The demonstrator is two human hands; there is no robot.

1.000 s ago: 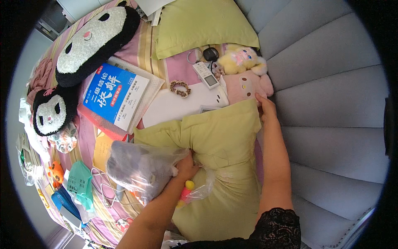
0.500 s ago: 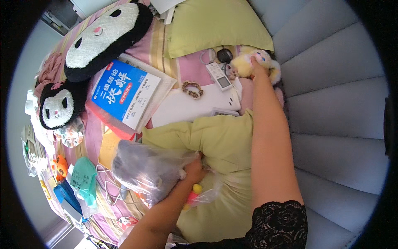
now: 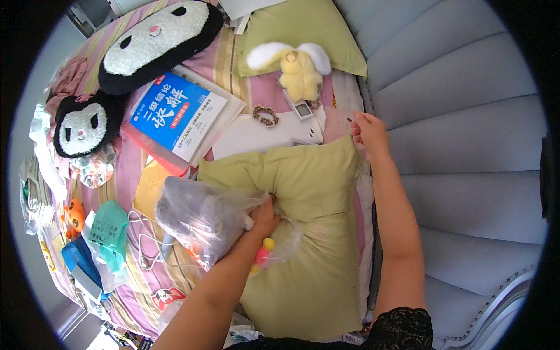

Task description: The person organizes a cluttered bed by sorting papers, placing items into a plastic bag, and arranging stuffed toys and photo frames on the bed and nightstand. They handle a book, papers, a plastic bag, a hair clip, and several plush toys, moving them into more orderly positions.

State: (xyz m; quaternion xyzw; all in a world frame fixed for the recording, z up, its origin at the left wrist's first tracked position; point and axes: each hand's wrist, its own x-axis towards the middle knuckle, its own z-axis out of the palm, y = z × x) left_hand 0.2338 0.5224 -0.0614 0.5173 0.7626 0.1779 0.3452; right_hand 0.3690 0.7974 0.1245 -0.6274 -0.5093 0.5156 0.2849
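My left hand [image 3: 266, 218] is closed on the gathered mouth of a clear plastic bag [image 3: 201, 219] with a grey, plush-looking thing inside. A small pink and yellow toy [image 3: 263, 252] shows by my wrist through loose plastic. My right hand [image 3: 370, 135] is beyond the right corner of the near green pillow [image 3: 309, 280], its fingers curled at the edge of a pink soft thing [image 3: 337, 123]; whether they grip it is hard to make out. Farther off, a yellow plush toy [image 3: 300, 76] with long white ears lies against the far green pillow [image 3: 315, 26], its back showing.
A white remote control [image 3: 301, 109], a beaded bracelet [image 3: 265, 116] and a white flat box [image 3: 239, 137] lie beyond the near pillow. Left of them are a blue book [image 3: 175, 116] and two black-and-white plush cushions [image 3: 160, 38]. A padded grey headboard [image 3: 455, 140] rises at right.
My right hand has let go of the yellow plush toy and come nearer. The toy now lies farther left, turned over, its ears spread. My left hand still holds the bag.
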